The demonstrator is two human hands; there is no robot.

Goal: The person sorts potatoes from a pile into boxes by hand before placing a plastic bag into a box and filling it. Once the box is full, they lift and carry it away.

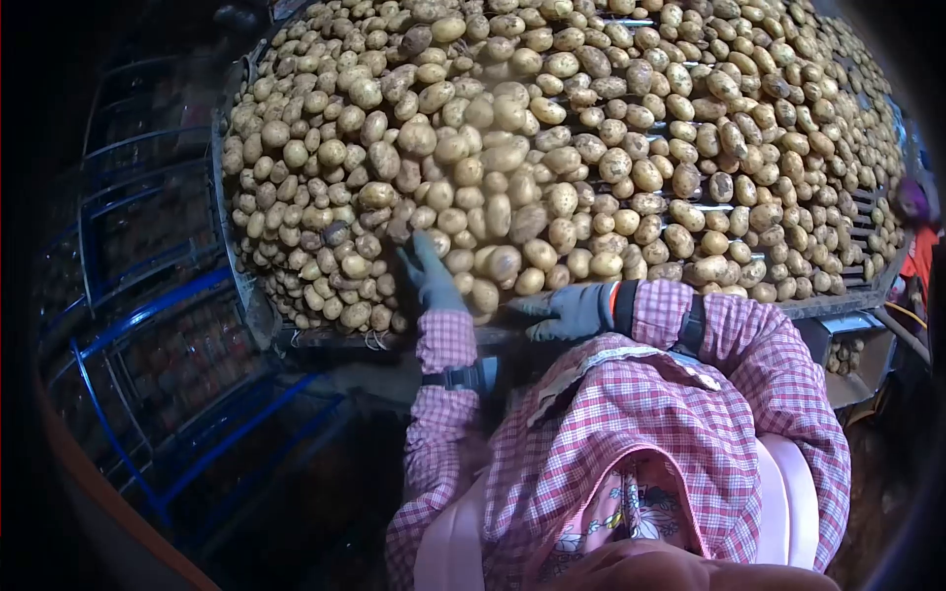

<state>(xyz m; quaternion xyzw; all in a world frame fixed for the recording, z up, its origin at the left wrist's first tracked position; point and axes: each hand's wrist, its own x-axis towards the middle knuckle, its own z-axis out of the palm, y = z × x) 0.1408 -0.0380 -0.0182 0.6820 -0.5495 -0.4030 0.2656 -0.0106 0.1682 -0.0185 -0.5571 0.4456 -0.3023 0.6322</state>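
Many potatoes cover a wide sorting surface with metal rollers. My left hand, in a grey-green glove, reaches in among the potatoes near the front edge, its fingers apart and touching the potatoes around them. At the front edge, further right, my right hand, in a similar glove, lies beside the nearest potatoes. Its fingers point left and are partly in shadow, so whether they hold anything is not visible.
Blue metal rails stand at the left. A side bin with some potatoes is at the right below the surface's edge. At the far right edge, part of a person in orange clothing shows.
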